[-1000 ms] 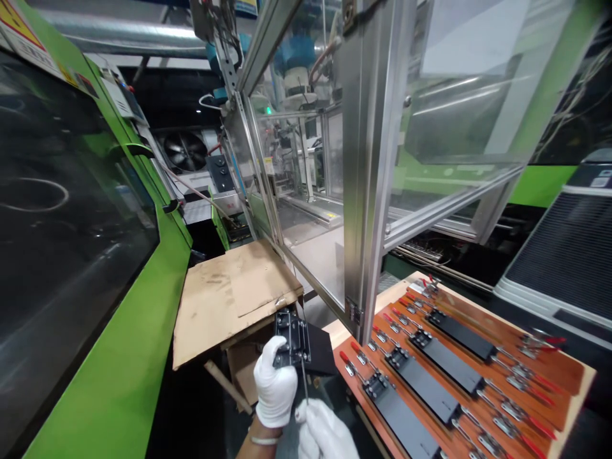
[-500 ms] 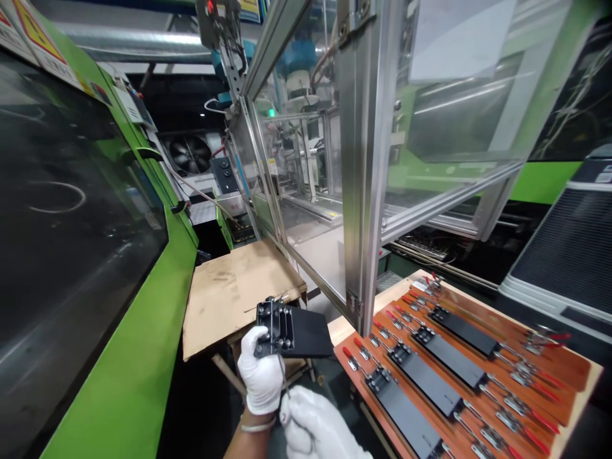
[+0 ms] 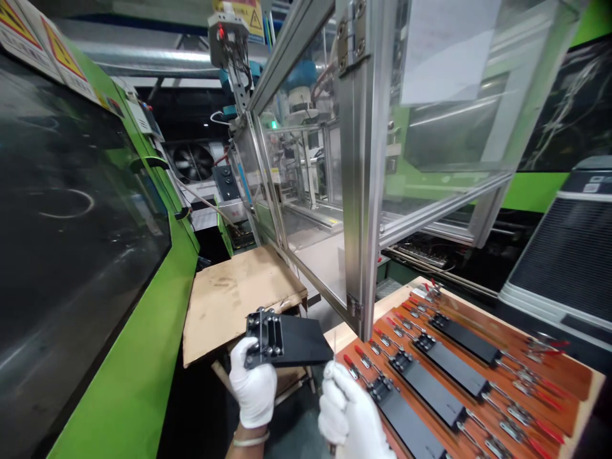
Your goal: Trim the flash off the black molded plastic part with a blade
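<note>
My left hand point(image 3: 252, 386), in a white glove, grips a black plate-like part point(image 3: 303, 341) by its end with round posts and raised ribs. The part's flat side points to the right, held up above the floor in front of a cardboard-topped table. My right hand point(image 3: 351, 408), also white-gloved, is closed around a thin metal tool point(image 3: 335, 349) whose slim tip points upward. The tool's tip is close to the far right corner of the part; whether they touch I cannot tell. Most of the tool is hidden in the glove.
On the right, an orange fixture board point(image 3: 516, 319) carries several similar black parts point(image 3: 423, 389) under red-handled toggle clamps point(image 3: 540, 440). An aluminium-framed clear enclosure point(image 3: 361, 191) stands ahead. The cardboard-topped table point(image 3: 239, 280) is behind my left hand. A green machine point(image 3: 124, 357) borders the left.
My right hand has moved right and up with the thin tool, away from the ribbed end towards the part's right corner. My left hand and the part have shifted slightly left and down.
</note>
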A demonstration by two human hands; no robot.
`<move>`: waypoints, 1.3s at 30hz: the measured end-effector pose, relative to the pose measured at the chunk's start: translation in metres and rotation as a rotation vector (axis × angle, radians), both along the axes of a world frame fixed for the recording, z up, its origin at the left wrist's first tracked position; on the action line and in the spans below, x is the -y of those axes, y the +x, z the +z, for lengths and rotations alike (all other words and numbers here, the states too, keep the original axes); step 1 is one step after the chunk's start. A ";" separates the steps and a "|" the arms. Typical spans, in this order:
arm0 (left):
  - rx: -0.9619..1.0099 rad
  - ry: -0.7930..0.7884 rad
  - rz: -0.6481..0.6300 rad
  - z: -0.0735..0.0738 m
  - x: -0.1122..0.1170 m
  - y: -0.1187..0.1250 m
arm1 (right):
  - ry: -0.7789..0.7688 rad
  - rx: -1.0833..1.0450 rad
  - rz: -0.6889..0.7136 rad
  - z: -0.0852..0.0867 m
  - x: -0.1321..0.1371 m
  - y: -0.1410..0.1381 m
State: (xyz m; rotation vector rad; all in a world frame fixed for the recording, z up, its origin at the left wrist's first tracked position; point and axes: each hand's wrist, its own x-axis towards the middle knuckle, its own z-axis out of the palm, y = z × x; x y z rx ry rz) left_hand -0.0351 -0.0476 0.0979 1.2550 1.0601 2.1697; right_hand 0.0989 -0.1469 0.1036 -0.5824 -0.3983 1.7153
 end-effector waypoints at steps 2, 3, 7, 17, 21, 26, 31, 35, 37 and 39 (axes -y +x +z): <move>0.031 0.015 0.015 0.001 -0.003 -0.004 | -0.037 -0.027 -0.039 0.006 0.004 0.009; 0.032 0.021 0.013 0.001 -0.004 -0.005 | -0.035 -0.032 -0.022 0.008 0.007 0.010; 0.011 0.025 -0.002 0.002 -0.002 0.002 | 0.081 0.012 0.192 0.011 0.015 -0.004; -0.043 0.036 -0.004 0.003 0.011 0.016 | 0.039 -0.022 0.251 0.006 0.008 -0.029; 0.034 0.045 0.012 0.004 0.006 0.006 | -0.013 0.077 0.013 -0.002 0.006 -0.013; 0.041 0.053 0.000 0.007 0.003 0.001 | 0.231 0.804 -0.179 -0.013 0.000 0.006; 0.083 0.028 -0.056 0.011 0.009 0.013 | 0.405 1.270 -0.284 -0.011 -0.005 0.009; 0.169 0.011 -0.118 0.010 0.008 0.014 | 0.480 1.548 -0.343 -0.013 -0.006 0.006; 0.168 -0.004 -0.121 0.008 0.007 0.012 | 0.486 1.585 -0.397 -0.017 -0.004 0.004; 0.129 -0.013 -0.098 0.005 0.006 0.010 | 0.492 1.644 -0.480 -0.022 -0.002 0.002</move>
